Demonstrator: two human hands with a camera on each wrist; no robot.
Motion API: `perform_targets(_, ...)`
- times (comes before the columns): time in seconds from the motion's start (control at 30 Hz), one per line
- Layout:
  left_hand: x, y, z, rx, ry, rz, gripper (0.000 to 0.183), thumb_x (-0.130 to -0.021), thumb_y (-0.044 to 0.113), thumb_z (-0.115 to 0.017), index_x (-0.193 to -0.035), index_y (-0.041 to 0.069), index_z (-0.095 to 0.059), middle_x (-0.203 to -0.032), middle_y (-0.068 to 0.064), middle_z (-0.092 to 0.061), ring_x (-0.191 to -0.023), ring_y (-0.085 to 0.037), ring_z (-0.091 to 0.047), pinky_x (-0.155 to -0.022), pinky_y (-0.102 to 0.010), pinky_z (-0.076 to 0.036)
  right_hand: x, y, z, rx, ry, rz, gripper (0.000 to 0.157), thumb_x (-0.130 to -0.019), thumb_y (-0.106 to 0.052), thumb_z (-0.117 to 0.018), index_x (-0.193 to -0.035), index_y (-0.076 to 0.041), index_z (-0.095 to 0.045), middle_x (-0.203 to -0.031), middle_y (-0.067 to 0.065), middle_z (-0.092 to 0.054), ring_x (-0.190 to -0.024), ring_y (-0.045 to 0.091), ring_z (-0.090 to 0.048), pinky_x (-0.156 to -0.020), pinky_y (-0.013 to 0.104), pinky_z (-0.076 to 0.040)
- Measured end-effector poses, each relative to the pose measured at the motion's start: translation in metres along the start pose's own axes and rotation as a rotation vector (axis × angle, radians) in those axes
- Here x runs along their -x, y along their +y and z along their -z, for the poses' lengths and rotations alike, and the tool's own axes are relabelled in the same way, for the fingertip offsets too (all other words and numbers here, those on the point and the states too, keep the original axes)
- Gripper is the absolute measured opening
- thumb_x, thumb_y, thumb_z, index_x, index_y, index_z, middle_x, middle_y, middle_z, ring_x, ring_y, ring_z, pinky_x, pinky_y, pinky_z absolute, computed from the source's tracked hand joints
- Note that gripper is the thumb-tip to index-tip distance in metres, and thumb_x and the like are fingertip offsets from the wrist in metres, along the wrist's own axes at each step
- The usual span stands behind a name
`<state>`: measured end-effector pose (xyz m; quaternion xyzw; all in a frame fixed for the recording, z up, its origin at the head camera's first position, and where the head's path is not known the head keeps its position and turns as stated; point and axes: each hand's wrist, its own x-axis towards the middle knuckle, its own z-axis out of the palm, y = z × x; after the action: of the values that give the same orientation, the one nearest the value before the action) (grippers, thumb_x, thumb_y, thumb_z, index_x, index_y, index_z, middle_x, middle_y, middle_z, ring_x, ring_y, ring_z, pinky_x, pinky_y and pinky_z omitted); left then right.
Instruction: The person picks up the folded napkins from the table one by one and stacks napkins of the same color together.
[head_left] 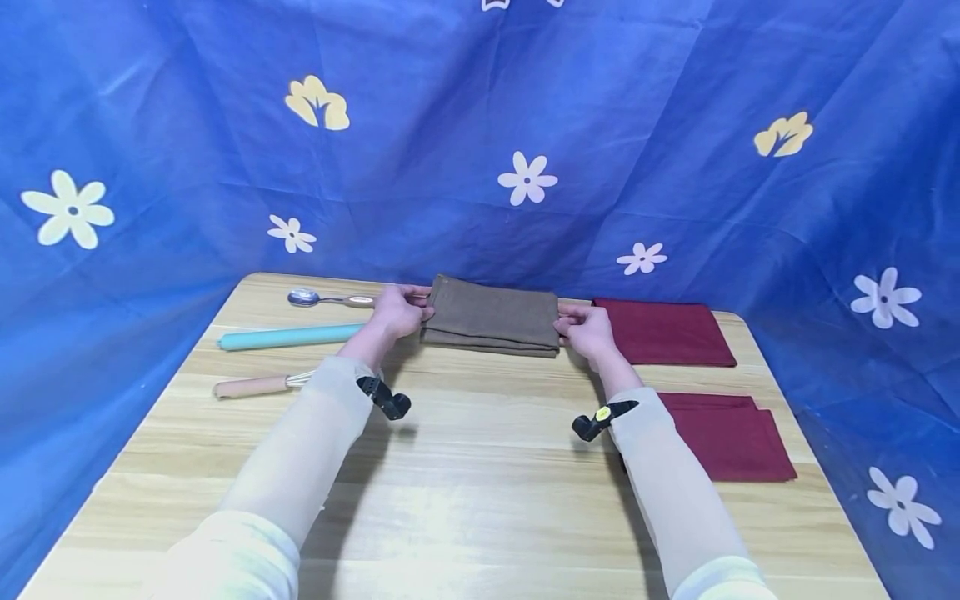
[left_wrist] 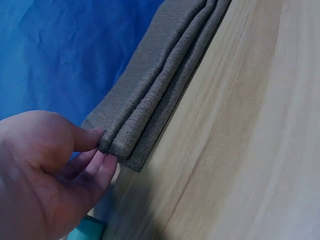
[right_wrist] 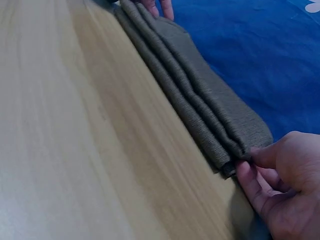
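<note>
A folded grey-brown cloth lies at the far edge of the table, its stacked layers showing along the near side. At its left end my left hand pinches the upper layers; in the left wrist view the thumb is on top and the fingers are beneath. My right hand pinches the right end. Close up in the right wrist view, thumb and index finger of that hand meet at the cloth's near corner. The lowest layer rests on the wooden table.
Left of the cloth lie a spoon, a turquoise rod-shaped item and a whisk, partly behind my left arm. Two folded dark red cloths lie on the right, the nearer partly covered by my right sleeve. A blue flowered curtain hangs behind the table.
</note>
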<state>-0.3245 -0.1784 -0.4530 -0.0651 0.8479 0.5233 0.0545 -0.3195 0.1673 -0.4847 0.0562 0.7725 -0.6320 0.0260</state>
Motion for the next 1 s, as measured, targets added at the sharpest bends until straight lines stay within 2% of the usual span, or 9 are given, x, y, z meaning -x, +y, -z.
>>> perform_targets(0.23, 0.0, -0.002, 0.001, 0.014, 0.007, -0.017, 0.045, -0.098, 0.001, -0.073, -0.142, 0.0, -0.065, -0.125, -0.023, -0.069, -0.117, -0.031, -0.064, -0.097, -0.032, -0.051, 0.0, 0.002, -0.003, 0.003, 0.004, 0.027, 0.038, -0.095, 0.013, -0.07, -0.133, 0.012, -0.066, -0.105, 0.025, -0.071, -0.074, 0.006, -0.065, -0.06, 0.02, -0.058)
perform_targets(0.43, 0.001, -0.002, 0.002, 0.021, -0.01, -0.007, 0.045, -0.098, 0.0, -0.073, -0.142, 0.0, -0.064, -0.127, -0.022, -0.068, -0.119, -0.032, -0.064, -0.094, -0.03, -0.053, 0.0, 0.0, 0.0, 0.014, -0.027, 0.003, 0.04, -0.096, 0.013, -0.069, -0.136, 0.012, -0.064, -0.104, 0.025, -0.072, -0.077, 0.007, -0.066, -0.063, 0.022, -0.06)
perform_targets(0.6, 0.003, -0.002, 0.004, 0.058, -0.031, -0.006, 0.045, -0.098, -0.002, -0.071, -0.143, -0.002, -0.063, -0.13, -0.024, -0.067, -0.119, -0.032, -0.064, -0.088, -0.025, -0.056, 0.001, -0.003, 0.006, -0.007, -0.068, -0.009, 0.043, -0.096, 0.013, -0.068, -0.139, 0.012, -0.062, -0.108, 0.021, -0.071, -0.081, 0.008, -0.068, -0.067, 0.024, -0.062)
perform_targets(0.73, 0.01, 0.001, 0.007, 0.107, -0.053, -0.019, 0.046, -0.099, -0.005, -0.069, -0.144, -0.005, -0.06, -0.132, -0.027, -0.065, -0.116, -0.031, -0.064, -0.084, -0.024, -0.059, 0.005, -0.005, 0.012, -0.014, -0.097, -0.005, 0.044, -0.097, 0.013, -0.067, -0.14, 0.012, -0.06, -0.113, 0.027, -0.07, -0.082, 0.01, -0.071, -0.072, 0.029, -0.064)
perform_targets(0.87, 0.017, 0.001, 0.011, 0.161, -0.072, -0.021, 0.047, -0.099, -0.006, -0.068, -0.144, -0.005, -0.06, -0.133, -0.029, -0.064, -0.11, -0.029, -0.066, -0.085, -0.029, -0.062, 0.01, -0.008, 0.02, -0.003, -0.12, 0.014, 0.042, -0.098, 0.012, -0.067, -0.14, 0.014, -0.059, -0.116, 0.035, -0.069, -0.085, 0.019, -0.074, -0.077, 0.037, -0.065)
perform_targets(1.0, 0.024, 0.002, 0.016, 0.198, -0.091, -0.012, 0.048, -0.099, -0.005, -0.068, -0.146, -0.006, -0.058, -0.135, -0.029, -0.062, -0.109, -0.032, -0.067, -0.091, -0.038, -0.061, 0.015, -0.012, 0.03, 0.012, -0.148, 0.042, 0.043, -0.099, 0.01, -0.066, -0.14, 0.016, -0.057, -0.119, 0.039, -0.066, -0.093, 0.036, -0.075, -0.082, 0.041, -0.064)
